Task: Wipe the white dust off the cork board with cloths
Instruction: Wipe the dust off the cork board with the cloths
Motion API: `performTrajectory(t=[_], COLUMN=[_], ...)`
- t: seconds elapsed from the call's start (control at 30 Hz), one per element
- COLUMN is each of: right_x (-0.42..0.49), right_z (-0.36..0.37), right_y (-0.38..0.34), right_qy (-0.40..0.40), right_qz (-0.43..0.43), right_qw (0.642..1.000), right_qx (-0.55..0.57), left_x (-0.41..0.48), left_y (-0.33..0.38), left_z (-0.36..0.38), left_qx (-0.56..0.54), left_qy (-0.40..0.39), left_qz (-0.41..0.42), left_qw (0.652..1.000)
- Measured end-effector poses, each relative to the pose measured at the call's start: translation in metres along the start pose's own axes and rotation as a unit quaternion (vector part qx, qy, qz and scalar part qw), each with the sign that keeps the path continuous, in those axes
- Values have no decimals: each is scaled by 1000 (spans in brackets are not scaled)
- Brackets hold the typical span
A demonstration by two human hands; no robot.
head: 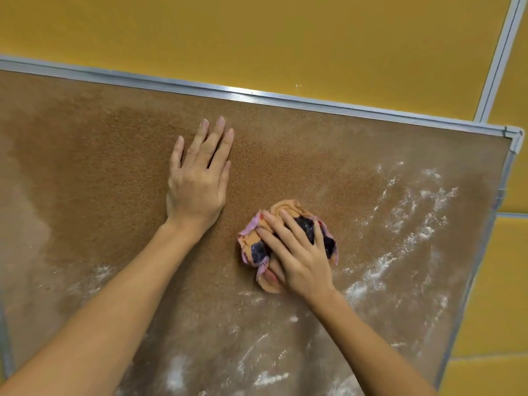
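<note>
On the cork board [114, 181], through the head camera, we find both hands down. Our left hand [197, 181] lies flat on the clean brown middle, fingers straight and close together, holding nothing and apparently bracing the board. Our right hand [300, 252] sits near it to the right, fingers spread and curled over a bunched patterned cloth [285, 208], pressing it onto the cork. White dust [408, 212] streaks the right side and the near edge, with a paler haze at the far left. An aluminium frame [257, 95] borders the board against a yellow surface [257, 32]. We judge the cloth soft, light and easily crushed, so it is best gripped as a wad under the palm. The board looks stiff and grainy, likely to trap dust.
</note>
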State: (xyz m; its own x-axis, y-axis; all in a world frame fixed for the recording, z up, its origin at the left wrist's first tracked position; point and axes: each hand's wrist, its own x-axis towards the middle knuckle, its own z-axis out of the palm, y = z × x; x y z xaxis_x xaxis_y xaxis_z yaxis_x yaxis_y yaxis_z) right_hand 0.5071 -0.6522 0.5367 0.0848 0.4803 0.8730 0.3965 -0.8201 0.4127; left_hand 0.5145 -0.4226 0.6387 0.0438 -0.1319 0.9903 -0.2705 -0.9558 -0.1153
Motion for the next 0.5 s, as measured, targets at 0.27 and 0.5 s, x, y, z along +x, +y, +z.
performTrajectory(t=[0.27,0.5], right_x=[-9,40], right_z=[12,-3], right_y=[-50,-19], right_qy=[-19,24], right_qz=[13,100], right_qw=[999,995], right_qx=[29,-8], left_x=[0,0], left_y=[2,-18], left_z=[-1,-28], left_qx=[-5,-12], left_qy=[3,-33], left_qz=[-10,-13], left_qw=[1000,999])
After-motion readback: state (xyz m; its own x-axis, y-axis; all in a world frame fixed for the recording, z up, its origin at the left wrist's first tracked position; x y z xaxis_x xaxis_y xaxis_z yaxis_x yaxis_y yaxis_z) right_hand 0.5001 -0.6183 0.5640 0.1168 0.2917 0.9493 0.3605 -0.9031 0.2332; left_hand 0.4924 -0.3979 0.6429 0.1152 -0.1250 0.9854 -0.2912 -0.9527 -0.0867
